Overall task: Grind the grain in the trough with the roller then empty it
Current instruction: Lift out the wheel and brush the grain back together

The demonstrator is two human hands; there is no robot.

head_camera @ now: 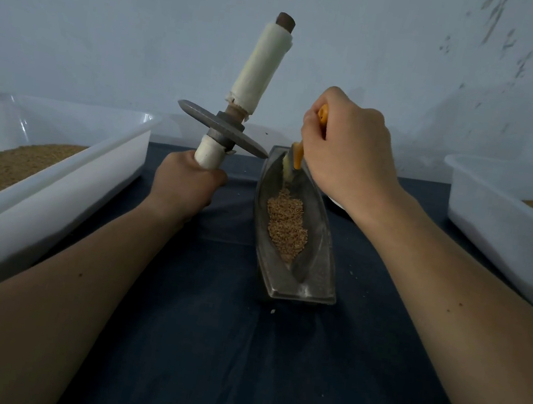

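Well apart on either side of the trough (302, 290): left tub (67, 173) and right tub (495, 220), brown meal in each. Just left of the trough's far end: roller (224, 127), tilted and clear of the groove, lower handle gripped fully by the left hand (188, 187). Over that far end: right hand (348, 145), fingers curled round a brush (295, 158), bristles probably touching the inner wall. Along the trough's middle: grain (285, 228), heaped. Judged step: sweeping strays together. Next, likely: brush aside, disc down into the groove, square to the trough.

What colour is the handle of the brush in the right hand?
Orange; the head view shows the brush handle best.
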